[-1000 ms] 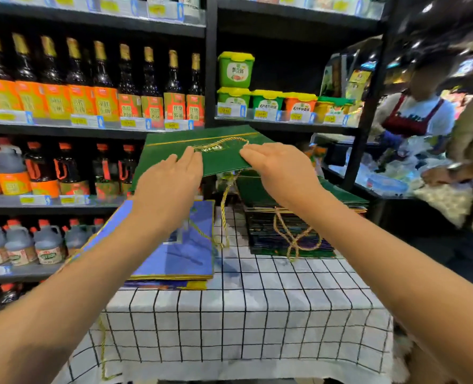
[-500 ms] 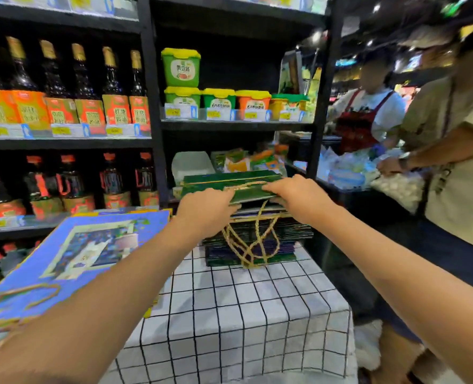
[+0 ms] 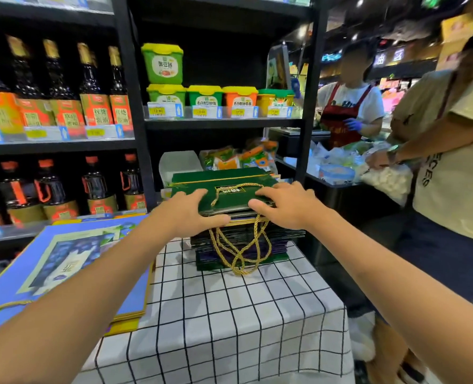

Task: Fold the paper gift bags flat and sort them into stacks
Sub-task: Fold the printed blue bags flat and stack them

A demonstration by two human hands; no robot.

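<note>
Head view: both hands (image 3: 186, 210) (image 3: 286, 205) press green bag (image 3: 224, 184) onto stack (image 3: 246, 242).

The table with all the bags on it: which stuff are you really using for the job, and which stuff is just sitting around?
For the job:
- flat green paper gift bag, both hands on it: left hand, right hand
- dark stack of folded bags beneath
- blue paper gift bags stack

Just around:
- black-grid white tablecloth
- dark sauce bottles
- green and orange tubs
</note>
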